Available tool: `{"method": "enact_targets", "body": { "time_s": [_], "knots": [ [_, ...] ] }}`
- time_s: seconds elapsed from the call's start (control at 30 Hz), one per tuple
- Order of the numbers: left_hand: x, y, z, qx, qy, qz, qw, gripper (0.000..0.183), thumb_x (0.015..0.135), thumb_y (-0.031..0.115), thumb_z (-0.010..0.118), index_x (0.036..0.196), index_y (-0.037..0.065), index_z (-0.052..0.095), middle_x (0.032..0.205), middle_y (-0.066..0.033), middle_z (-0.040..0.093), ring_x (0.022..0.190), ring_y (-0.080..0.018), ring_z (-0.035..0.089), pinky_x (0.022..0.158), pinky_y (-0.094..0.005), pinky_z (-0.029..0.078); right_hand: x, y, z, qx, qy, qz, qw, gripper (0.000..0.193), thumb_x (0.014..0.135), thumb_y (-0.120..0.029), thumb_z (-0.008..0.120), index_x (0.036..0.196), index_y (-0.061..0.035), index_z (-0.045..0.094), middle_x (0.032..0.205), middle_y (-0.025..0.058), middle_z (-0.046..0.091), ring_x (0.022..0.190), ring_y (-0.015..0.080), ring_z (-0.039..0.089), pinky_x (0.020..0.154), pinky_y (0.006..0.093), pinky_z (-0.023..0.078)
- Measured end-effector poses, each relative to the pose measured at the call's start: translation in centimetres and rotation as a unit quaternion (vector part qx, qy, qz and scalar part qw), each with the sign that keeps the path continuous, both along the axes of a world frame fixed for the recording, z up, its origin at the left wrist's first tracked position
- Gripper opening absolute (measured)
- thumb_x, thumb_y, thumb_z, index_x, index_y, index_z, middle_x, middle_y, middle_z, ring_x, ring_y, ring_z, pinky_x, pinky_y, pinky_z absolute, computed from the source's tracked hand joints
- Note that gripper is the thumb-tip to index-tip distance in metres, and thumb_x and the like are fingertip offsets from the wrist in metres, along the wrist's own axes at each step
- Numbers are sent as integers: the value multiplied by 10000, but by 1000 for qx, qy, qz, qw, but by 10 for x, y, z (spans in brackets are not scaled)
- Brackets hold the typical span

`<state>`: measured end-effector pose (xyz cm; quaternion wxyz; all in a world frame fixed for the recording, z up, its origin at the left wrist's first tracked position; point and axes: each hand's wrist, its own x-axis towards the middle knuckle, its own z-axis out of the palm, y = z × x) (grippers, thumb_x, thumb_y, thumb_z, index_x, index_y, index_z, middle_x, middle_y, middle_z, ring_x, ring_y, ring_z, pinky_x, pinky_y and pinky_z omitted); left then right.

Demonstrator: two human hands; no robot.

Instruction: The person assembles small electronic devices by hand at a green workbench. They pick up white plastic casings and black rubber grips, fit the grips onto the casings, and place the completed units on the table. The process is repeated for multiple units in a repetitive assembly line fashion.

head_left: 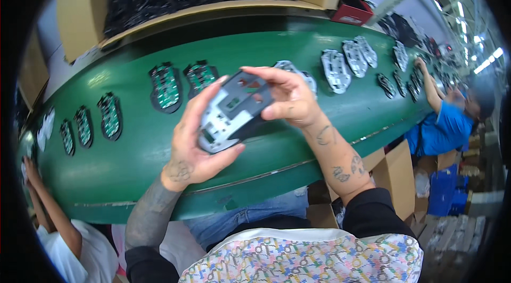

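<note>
Between both hands, tilted above the green work surface point(143, 168), is a computer mouse part point(232, 106) with a grey and black plastic face and several cut-outs. My left hand point(192, 147) grips its lower left end, thumb along the near edge and fingers along the far side. The upper right end is pinched by my right hand point(294, 97), its thumb on the near side. Just behind lie two open mouse bases with green circuit boards, one dark base point(166, 89) and another point(200, 74) partly covered by my left fingers. Pale mouse shells point(290, 67) are partly hidden behind my right hand.
Farther left lie several mouse bases point(110, 117) with green boards. Pale grey shells point(335, 72) and small dark parts point(386, 85) sit to the right. A cardboard box point(80, 11) of black parts stands behind. Co-workers reach in at far left point(58, 214) and right point(444, 123).
</note>
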<state>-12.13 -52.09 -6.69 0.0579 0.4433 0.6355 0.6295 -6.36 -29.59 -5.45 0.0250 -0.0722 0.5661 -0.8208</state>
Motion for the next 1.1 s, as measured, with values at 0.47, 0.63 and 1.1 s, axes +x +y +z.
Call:
{"method": "enact_targets", "body": {
  "time_s": [0.47,0.63,1.1],
  "knots": [
    [10,4,-9,21,94,31,995,990,721,109,775,1494,-21,170,1510,-230,263,1408,-383,268,1152,-436,237,4,-49,-8,78,54,-163,982,1020,585,-248,848,1426,11,333,1285,158,536,1166,249,552,992,380,465],
    [4,-2,-13,-25,93,64,993,945,703,351,827,1407,-59,348,1414,-264,408,1309,-385,438,1063,-401,404,4,-44,-8,48,29,-168,984,1030,628,-371,838,1427,22,319,1273,195,548,1147,261,576,976,376,490],
    [16,-4,-5,36,49,96,994,784,730,362,808,1292,-69,470,1173,-247,573,1020,-360,627,867,-382,522,7,-60,-10,103,78,-185,974,996,665,-462,796,1415,-7,324,1227,175,552,1124,257,574,949,371,494]
  ]
}}
